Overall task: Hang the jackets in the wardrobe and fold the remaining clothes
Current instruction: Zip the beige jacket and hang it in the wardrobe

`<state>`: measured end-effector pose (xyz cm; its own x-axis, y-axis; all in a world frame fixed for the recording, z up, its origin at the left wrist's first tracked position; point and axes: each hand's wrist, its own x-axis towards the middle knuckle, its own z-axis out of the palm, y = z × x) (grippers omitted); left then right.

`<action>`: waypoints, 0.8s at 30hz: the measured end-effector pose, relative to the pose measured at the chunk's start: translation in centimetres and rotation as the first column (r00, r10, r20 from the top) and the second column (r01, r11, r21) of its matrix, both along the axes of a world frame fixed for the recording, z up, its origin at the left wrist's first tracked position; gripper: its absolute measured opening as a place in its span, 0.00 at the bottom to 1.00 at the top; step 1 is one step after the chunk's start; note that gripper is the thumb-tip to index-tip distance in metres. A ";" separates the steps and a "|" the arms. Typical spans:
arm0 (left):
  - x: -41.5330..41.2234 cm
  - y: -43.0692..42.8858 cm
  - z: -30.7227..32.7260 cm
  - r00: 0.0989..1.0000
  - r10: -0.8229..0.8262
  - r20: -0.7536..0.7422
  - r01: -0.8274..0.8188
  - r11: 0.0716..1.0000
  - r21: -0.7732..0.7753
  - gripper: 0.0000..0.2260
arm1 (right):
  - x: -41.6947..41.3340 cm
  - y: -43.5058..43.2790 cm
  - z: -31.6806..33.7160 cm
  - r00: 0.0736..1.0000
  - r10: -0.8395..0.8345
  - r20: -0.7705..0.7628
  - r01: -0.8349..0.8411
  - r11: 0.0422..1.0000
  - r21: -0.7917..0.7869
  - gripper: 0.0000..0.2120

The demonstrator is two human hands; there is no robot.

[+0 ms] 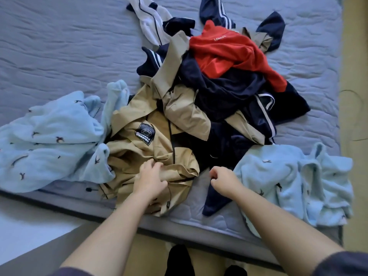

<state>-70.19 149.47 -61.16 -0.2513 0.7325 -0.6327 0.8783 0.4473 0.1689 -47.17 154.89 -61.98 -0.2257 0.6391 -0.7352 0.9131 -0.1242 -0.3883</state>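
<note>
- my left hand (151, 177) rests on the lower part of the tan jacket (139, 148), fingers loosely spread over the cloth and not closed round it
- my right hand (224, 180) is low in the middle of the frame, fingers curled in; it sits right at the edge of a dark navy piece (213, 200), and i cannot tell whether it pinches that cloth or holds nothing
- the tan jacket lies crumpled at the near edge of the bed (59, 46), a little left of centre, with a black patch (144, 133) showing on it
- the rest of the pile runs up from it toward the upper right: more navy clothes (229, 92) in the centre with a red garment (229, 52) on top of them
- a white piece with navy stripes (149, 18) lies at the top centre
- a light blue fleece (51, 140) with small dark bird shapes spreads at the left, touching the tan jacket
- a second light blue fleece (288, 176) lies at the lower right, under my right forearm
- the bed cover is grey-blue and quilted
- my feet in dark socks (179, 259) show at the bottom centre
</note>
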 end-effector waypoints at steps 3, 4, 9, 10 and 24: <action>-2.1 0.2 -2.6 0.983 -0.156 -0.094 0.145 0.982 -0.117 0.37 | -2.3 1.4 -1.8 0.999 0.045 -0.010 -0.045 0.998 0.037 0.20; -2.6 0.1 -3.3 0.971 -0.207 -0.123 0.185 0.968 -0.168 0.37 | -3.1 1.8 -2.2 0.998 0.048 -0.036 -0.047 0.998 0.037 0.22; -3.5 -0.3 -5.8 0.954 -0.279 -0.111 0.265 0.957 -0.121 0.09 | -6.3 1.1 -4.0 0.975 0.202 -0.090 -0.207 0.978 -0.042 0.38; -3.6 -0.4 -5.9 0.970 -0.238 -0.059 0.234 0.970 -0.070 0.08 | -6.5 0.5 -4.3 0.965 0.257 -0.049 -0.258 0.966 -0.029 0.39; 1.2 0.7 2.1 0.838 0.159 0.522 -0.142 0.987 -0.074 0.16 | -5.4 -0.1 0.1 0.960 0.278 -0.013 -0.276 0.957 0.086 0.35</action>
